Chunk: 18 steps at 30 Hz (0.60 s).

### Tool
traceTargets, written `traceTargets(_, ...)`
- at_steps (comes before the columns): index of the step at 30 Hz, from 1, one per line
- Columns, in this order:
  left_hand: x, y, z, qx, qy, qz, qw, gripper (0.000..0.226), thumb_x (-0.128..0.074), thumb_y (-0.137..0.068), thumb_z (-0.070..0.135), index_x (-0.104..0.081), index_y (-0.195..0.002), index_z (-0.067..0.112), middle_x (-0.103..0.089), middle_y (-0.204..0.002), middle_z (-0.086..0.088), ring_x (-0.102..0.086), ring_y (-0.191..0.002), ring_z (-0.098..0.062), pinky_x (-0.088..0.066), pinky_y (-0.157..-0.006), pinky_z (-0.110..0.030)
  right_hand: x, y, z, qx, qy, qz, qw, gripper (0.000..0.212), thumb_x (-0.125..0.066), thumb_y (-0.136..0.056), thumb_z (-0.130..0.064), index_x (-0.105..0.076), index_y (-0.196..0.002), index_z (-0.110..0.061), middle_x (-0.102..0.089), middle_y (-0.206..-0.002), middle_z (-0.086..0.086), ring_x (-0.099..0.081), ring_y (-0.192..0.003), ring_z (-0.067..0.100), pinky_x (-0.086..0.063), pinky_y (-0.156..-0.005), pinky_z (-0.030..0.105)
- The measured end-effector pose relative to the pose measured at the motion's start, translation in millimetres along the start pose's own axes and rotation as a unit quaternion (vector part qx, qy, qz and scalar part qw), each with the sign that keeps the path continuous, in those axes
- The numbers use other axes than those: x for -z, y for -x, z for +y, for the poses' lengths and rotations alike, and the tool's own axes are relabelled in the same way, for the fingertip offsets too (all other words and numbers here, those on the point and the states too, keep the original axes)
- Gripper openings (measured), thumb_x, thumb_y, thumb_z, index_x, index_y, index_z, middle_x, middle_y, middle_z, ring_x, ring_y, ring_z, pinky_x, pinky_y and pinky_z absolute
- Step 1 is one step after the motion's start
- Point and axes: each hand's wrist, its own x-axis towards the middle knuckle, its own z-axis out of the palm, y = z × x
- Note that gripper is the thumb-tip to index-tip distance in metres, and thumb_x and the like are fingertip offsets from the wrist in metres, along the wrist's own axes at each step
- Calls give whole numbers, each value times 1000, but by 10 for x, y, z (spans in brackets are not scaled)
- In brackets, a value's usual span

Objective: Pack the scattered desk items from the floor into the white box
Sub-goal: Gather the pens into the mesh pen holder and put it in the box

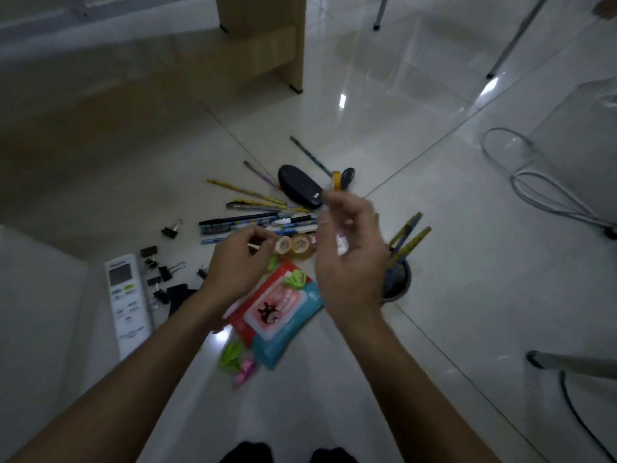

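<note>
At the far left edge a pale flat-sided shape [40, 285] rises from the floor [417, 329]; it is probably the white box, though only a corner shows. Just beside it lies a remote control [128, 302], then a scatter of black binder clips [167, 272].

The left hand [233, 265] hovers above the pile with its fingers curled inward. A thin pale stick [255, 245] sits at the fingertips, but blur hides whether the grip has closed on it, so it cannot be told. Beyond the hand the pens [253, 222] fan out, with two tape rolls [295, 245] touching each other near them. Nearer the person lie a wipes pack [277, 312] and green clips [230, 355]. Further off lies a dark oval case [300, 190].

The right hand [350, 259] is raised and smeared by motion, fingers loosely bent; whether its grip holds anything cannot be told. Just right of it a dark cup [399, 279] holds pencils [409, 235].

Packing looks barely begun, since nearly everything lies on the floor. It would go best if he gathered the pens into one parallel bundle with both hands and carried them leftward. He could sweep the small clips together before lifting them, so none slip away across the glossy tiles.
</note>
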Motion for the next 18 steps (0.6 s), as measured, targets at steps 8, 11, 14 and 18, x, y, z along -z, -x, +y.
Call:
traceTargets(8,1,-458,-563,-58,-274,-3,960,29,-60,-94,25,-66,-122,23,-62,-123,-5,-54,-114,-29,-46,-95,-43,-499,467,541,-322,2,-133,937,19,-55,-100,-12,-65,-103,-27,-70,-92,-12,-63,-78,-5,-55,-73,21)
traceTargets(11,-1,-469,-625,-53,-341,8,939,22,-58,-95,36,-62,-114,26,-60,-119,0,-50,-114,-28,-36,-91,-42,-522,464,614,-327,1,-126,937,18,-56,-99,-12,-66,-103,-27,-71,-94,-8,-66,-79,-2,-55,-69,18)
traceTargets(14,37,-442,-613,-38,-316,33,947,16,-47,-102,31,-55,-109,18,-61,-111,-6,-55,-105,-30,-38,-83,-42,-574,422,680,-348,-28,-85,933,21,-55,-98,-8,-68,-100,-25,-72,-98,-7,-69,-91,7,-59,-82,29)
traceTargets(18,84,-279,-444,-67,-136,71,986,7,-42,-102,23,-42,-105,16,-59,-76,-1,-57,-65,-22,-39,-55,-37,-623,378,710,-377,-76,-33,923,20,-53,-100,-9,-69,-97,-21,-72,-99,-7,-70,-98,17,-59,-91,41)
